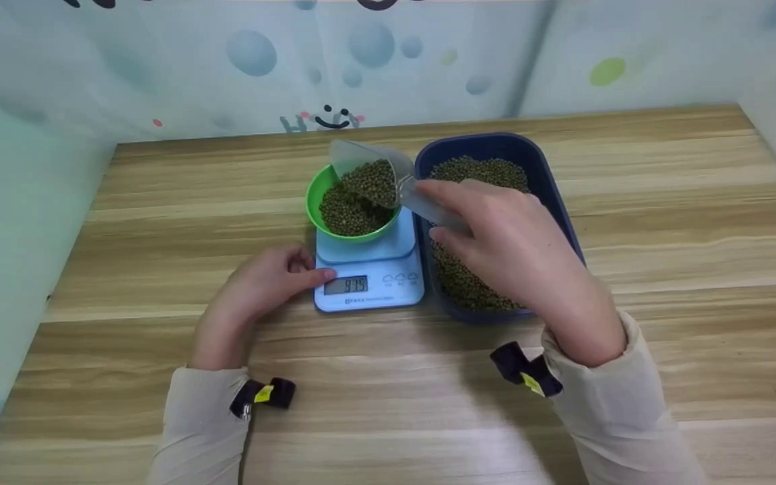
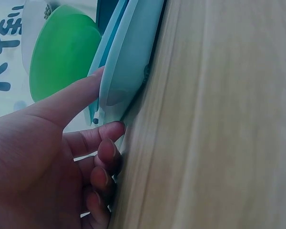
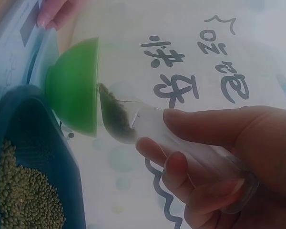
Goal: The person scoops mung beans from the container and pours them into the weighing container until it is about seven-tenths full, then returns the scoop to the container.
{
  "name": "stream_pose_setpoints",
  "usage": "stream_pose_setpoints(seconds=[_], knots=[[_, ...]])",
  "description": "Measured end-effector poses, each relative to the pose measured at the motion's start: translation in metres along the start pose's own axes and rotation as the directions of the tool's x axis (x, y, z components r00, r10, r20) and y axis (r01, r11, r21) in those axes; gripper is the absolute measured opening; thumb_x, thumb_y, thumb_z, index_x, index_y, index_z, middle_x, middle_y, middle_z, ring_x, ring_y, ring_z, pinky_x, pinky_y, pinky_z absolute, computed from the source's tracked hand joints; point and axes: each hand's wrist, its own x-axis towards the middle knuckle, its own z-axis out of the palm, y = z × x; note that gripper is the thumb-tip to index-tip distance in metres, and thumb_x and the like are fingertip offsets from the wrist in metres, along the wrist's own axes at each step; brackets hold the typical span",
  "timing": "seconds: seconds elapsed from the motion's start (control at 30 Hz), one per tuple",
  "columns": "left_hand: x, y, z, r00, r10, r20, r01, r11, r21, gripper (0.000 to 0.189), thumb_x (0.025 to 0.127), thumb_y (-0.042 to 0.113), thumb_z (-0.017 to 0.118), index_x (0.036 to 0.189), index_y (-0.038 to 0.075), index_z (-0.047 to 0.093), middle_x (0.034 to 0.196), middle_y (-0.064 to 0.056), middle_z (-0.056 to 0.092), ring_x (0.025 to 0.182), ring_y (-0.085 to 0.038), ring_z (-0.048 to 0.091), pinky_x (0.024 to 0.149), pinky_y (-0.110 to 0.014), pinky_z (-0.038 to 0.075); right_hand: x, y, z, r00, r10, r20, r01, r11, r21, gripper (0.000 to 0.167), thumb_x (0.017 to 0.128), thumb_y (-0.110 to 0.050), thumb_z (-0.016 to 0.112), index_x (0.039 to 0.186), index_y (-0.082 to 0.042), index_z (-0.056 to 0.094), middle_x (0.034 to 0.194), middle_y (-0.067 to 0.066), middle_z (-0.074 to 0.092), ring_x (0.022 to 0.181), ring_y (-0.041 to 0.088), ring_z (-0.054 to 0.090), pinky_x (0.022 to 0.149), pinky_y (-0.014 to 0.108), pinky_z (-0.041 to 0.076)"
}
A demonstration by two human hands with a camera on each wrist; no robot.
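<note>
In my right hand [image 1: 506,236] is a clear plastic scoop [image 1: 432,205], its handle gripped between thumb and curled fingers. Mung beans [image 1: 369,182] fill the scoop, which tips over a green bowl [image 1: 315,195] that holds more beans. Under the bowl stands a light blue kitchen scale [image 1: 395,296]; its display [image 1: 346,285] is lit with digits too blurred to read surely. My left hand [image 1: 263,283] holds the scale's left edge, thumb on top and index fingertip against the side, the other fingers curled beside it in the left wrist view.
A dark blue tub [image 1: 553,182] of mung beans stands right of the scale, under my right hand. All of it rests on a wood-grain table [image 1: 374,397]. Behind the table's back edge hangs a printed light curtain [image 1: 428,81].
</note>
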Motion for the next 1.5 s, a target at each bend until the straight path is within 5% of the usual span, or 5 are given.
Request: stream_pose_setpoints(seconds=[0.8,1.5], knots=[[-0.0008,0.0004,-0.0001,1.000,0.004,0.000,-0.004,1.000,-0.001,0.055,0.070,0.065,0.058,0.090,0.014,0.055,0.069,-0.003,0.046,0.063,-0.019,0.041,0.055,-0.031,0.032,0.0025,0.0006,0.0017,0.997,0.040,-0.068,-0.042,0.999,-0.032,0.044,0.083,-0.017,0.063,0.125,-0.021,0.051,0.115,0.000,0.058,0.097,0.018,0.056,0.076,0.038,0.045],[-0.0016,0.0012,0.0000,1.000,0.016,-0.003,-0.016,1.000,-0.011,0.052,0.071,0.063,0.059,0.090,0.015,0.055,0.067,-0.002,0.046,0.062,-0.018,0.041,0.054,-0.030,0.031,0.0025,0.0001,0.0046,0.991,0.036,-0.128,-0.047,0.996,-0.078,0.045,0.082,-0.015,0.065,0.124,-0.021,0.053,0.096,0.003,0.061,0.076,0.019,0.056,0.063,0.038,0.045]])
